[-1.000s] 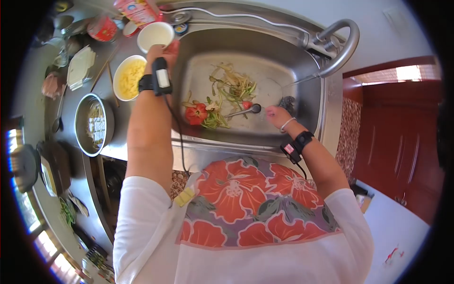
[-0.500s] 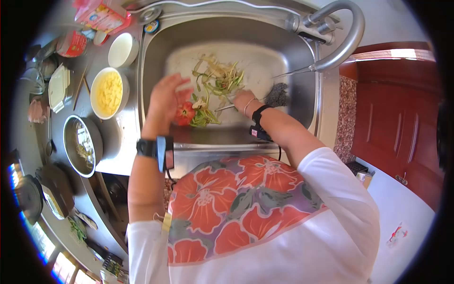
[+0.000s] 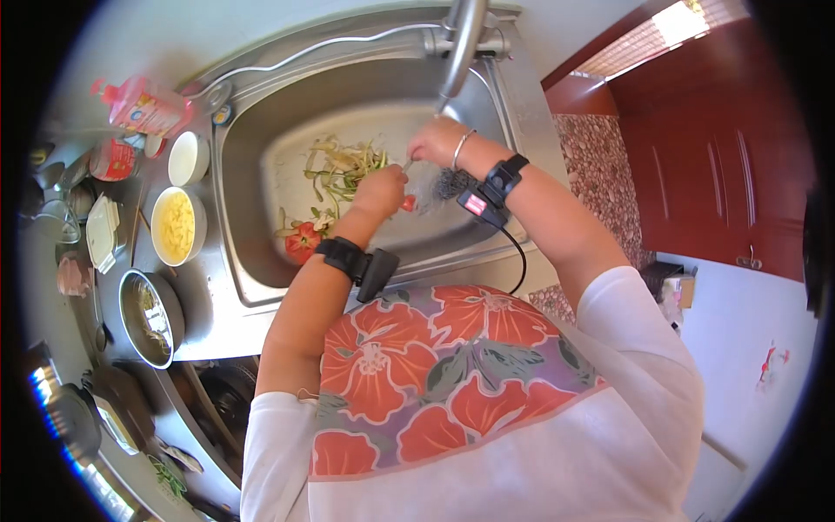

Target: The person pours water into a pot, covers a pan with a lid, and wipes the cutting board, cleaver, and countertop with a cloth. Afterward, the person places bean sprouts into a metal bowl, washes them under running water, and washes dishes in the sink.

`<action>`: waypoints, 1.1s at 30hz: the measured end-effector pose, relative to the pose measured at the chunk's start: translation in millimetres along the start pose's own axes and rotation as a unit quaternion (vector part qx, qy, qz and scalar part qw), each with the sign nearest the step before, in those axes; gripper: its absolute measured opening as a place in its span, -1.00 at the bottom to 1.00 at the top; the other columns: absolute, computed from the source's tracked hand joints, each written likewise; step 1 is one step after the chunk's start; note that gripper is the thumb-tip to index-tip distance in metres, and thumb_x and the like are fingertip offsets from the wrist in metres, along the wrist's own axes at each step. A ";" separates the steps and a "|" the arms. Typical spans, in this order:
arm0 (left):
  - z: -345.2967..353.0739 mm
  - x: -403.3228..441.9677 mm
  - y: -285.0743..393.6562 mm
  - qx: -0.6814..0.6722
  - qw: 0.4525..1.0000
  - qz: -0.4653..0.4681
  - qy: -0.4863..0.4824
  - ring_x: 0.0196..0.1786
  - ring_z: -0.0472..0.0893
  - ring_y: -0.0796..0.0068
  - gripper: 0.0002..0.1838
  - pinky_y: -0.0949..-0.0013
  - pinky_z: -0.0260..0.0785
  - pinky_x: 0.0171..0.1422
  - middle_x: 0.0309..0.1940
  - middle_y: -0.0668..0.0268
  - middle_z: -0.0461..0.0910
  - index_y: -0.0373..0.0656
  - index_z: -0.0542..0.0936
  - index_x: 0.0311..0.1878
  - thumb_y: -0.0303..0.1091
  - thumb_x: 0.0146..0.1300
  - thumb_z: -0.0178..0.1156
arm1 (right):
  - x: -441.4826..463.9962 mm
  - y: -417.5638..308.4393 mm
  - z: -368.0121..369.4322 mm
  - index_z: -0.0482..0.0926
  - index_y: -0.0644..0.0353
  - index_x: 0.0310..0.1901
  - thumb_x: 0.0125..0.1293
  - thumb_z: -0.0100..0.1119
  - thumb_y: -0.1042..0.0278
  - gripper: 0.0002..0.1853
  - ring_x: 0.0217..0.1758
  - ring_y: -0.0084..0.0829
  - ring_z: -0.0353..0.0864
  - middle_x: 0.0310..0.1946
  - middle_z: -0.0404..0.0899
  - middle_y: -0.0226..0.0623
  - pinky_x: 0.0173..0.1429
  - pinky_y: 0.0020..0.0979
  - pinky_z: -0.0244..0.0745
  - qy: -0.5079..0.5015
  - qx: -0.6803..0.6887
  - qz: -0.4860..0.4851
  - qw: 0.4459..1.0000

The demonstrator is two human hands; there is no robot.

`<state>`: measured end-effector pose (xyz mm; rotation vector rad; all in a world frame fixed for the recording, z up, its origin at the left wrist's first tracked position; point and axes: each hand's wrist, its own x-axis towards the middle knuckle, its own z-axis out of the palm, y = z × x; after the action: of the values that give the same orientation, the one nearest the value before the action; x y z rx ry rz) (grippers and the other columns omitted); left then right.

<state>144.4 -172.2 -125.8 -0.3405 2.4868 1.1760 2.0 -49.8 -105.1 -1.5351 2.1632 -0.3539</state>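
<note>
My right hand (image 3: 437,142) is closed under the tap's spout, fingers pinched on a thin metal utensil (image 3: 407,165) whose kind I cannot make out. Close beside it, my left hand (image 3: 381,190) is curled at the utensil's other end; what its fingers grip is hidden. A small red piece (image 3: 409,203) shows just below the left hand. Vegetable peelings and trimmings (image 3: 335,165) lie on the floor of the metal sink (image 3: 252,157). A red, flower-like piece (image 3: 302,241) rests near the left corner. The dark wire scourer (image 3: 450,184) sits beneath my right wrist.
The tap (image 3: 465,48) arches over the sink's far side. On the left counter stand a bowl of yellow chunks (image 3: 177,226), a white bowl (image 3: 188,158), a metal bowl (image 3: 152,317) and a pink bottle (image 3: 148,106). A red door (image 3: 713,148) is at the right.
My left hand has left the red flower-like piece and come across to my right hand, its fingers now curled. The right hand has risen toward the tap with the utensil. The view has shifted.
</note>
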 end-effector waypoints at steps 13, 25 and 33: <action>-10.1 -38.4 -5.7 -0.623 0.749 -0.211 -0.079 -0.79 0.15 0.67 -0.83 0.58 -0.03 -0.73 -0.66 0.39 0.39 -0.29 0.42 -0.20 -0.42 0.19 -0.05 | -6.0 62.9 136.5 0.46 0.15 0.03 -0.10 0.33 0.24 -0.43 0.06 -0.04 0.44 0.09 0.29 0.06 0.07 -0.26 0.43 -0.205 -0.128 0.319 0.916; 10.6 -20.9 38.8 -0.684 0.680 -0.228 -0.135 -0.80 0.05 0.75 -0.87 0.63 -0.11 -0.75 -0.71 0.47 0.26 -0.23 0.38 -0.20 -0.43 0.24 -0.09 | -21.7 2.5 48.7 0.38 0.37 -0.01 -0.12 0.32 0.48 -0.44 -0.29 -0.33 0.56 -0.31 0.54 -0.20 -0.35 -0.34 0.52 0.204 0.625 0.229 0.718; 6.8 -17.8 44.2 -0.660 0.718 -0.209 -0.065 -0.82 0.03 0.69 -0.93 0.57 -0.12 -0.75 -0.77 0.49 0.18 -0.19 0.35 -0.37 -0.44 0.20 -0.09 | -23.8 -18.4 40.7 0.48 0.40 -0.23 0.05 0.14 0.53 -0.78 -0.39 -0.29 0.60 -0.39 0.56 -0.15 -0.38 -0.36 0.52 0.204 0.756 0.230 0.578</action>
<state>145.7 -138.4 -91.7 -1.0233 0.8988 2.3829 44.2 -31.6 -126.5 0.1479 1.3330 -1.8247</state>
